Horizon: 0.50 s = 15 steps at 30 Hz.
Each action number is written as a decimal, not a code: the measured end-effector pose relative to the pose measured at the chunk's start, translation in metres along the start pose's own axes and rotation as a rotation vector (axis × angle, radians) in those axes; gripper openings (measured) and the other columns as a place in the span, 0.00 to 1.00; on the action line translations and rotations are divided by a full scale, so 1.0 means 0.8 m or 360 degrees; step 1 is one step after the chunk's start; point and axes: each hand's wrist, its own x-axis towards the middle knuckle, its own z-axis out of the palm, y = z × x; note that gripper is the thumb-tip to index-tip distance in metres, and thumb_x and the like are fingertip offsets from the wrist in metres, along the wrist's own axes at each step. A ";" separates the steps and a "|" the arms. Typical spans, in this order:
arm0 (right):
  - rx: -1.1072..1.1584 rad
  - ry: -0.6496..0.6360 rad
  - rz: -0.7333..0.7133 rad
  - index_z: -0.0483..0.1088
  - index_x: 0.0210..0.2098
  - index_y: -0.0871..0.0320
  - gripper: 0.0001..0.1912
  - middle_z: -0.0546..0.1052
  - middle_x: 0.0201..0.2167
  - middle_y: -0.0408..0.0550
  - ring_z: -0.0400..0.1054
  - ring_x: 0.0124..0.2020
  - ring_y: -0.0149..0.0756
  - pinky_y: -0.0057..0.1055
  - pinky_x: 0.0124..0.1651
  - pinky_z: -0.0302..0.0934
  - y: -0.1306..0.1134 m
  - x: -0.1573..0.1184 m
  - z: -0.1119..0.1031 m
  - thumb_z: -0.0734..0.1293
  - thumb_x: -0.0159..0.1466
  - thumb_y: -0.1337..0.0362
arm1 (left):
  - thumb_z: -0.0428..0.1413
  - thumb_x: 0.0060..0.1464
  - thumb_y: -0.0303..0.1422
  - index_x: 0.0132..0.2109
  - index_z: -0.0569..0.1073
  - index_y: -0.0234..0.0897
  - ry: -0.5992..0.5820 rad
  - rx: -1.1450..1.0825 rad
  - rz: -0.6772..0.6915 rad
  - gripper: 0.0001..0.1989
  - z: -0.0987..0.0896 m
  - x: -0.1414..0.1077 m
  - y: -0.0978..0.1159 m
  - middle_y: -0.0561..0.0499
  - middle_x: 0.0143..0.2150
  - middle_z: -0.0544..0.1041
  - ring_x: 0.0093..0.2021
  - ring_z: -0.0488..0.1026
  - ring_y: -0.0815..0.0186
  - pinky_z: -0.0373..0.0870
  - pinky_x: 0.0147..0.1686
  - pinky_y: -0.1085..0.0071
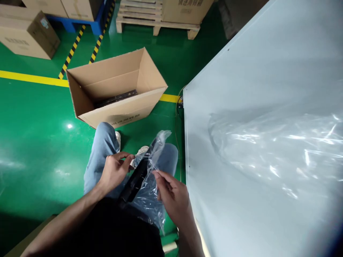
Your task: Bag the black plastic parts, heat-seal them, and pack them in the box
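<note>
A long black part (135, 180) lies slantwise across my lap, partly inside a clear plastic bag (150, 203). The kind of part cannot be made out. My left hand (114, 169) pinches the bag's film on the left of the part, thumb against forefinger. On the other side, my right hand (171, 191) also pinches the film between thumb and fingertips. The bag's upper end sticks up past the part, and its loose lower portion hangs over my right thigh.
An open cardboard box (115, 103) with dark pieces inside stands on the floor beyond my knees. A grey-white machine or table surface (203, 200) fills the right, bearing clear plastic film (268, 150). Farther off are a wooden pallet (158, 26), a blue pallet (98, 26) and cartons (29, 34).
</note>
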 end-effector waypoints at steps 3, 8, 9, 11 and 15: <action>0.0078 0.0012 0.0086 0.82 0.43 0.58 0.23 0.73 0.20 0.42 0.66 0.17 0.32 0.28 0.21 0.62 0.003 -0.006 -0.005 0.68 0.68 0.44 | 0.65 0.55 0.50 0.34 0.82 0.34 -0.0043 -0.0290 -0.0234 0.21 -0.003 0.003 -0.005 0.48 0.25 0.80 0.23 0.78 0.61 0.71 0.24 0.70; 0.0032 -0.0006 -0.0029 0.82 0.44 0.56 0.21 0.71 0.19 0.41 0.66 0.17 0.32 0.28 0.22 0.62 0.003 -0.013 -0.005 0.66 0.70 0.47 | 0.67 0.51 0.53 0.34 0.78 0.35 -0.0303 -0.0631 -0.0447 0.23 -0.007 0.007 -0.014 0.45 0.29 0.82 0.27 0.79 0.59 0.76 0.30 0.66; -0.0014 -0.0012 -0.0081 0.82 0.45 0.56 0.20 0.72 0.19 0.41 0.66 0.17 0.32 0.28 0.22 0.62 0.002 -0.014 -0.005 0.66 0.71 0.48 | 0.66 0.52 0.54 0.36 0.79 0.35 -0.0405 -0.0653 -0.0484 0.24 -0.010 0.008 -0.015 0.44 0.31 0.83 0.28 0.80 0.58 0.76 0.32 0.65; -0.0129 -0.0046 -0.0179 0.82 0.45 0.54 0.18 0.72 0.20 0.42 0.66 0.18 0.32 0.28 0.23 0.62 0.000 -0.016 -0.005 0.65 0.72 0.50 | 0.65 0.54 0.55 0.46 0.79 0.36 -0.0622 -0.0561 -0.0487 0.26 -0.016 0.011 -0.015 0.44 0.32 0.83 0.32 0.81 0.56 0.76 0.34 0.64; -0.0265 -0.0141 -0.0300 0.82 0.45 0.53 0.15 0.77 0.23 0.44 0.70 0.22 0.33 0.28 0.28 0.65 -0.007 -0.017 -0.005 0.64 0.73 0.54 | 0.71 0.50 0.46 0.50 0.81 0.38 -0.0808 -0.0184 -0.0150 0.24 -0.016 0.017 -0.008 0.46 0.43 0.83 0.44 0.78 0.58 0.73 0.42 0.67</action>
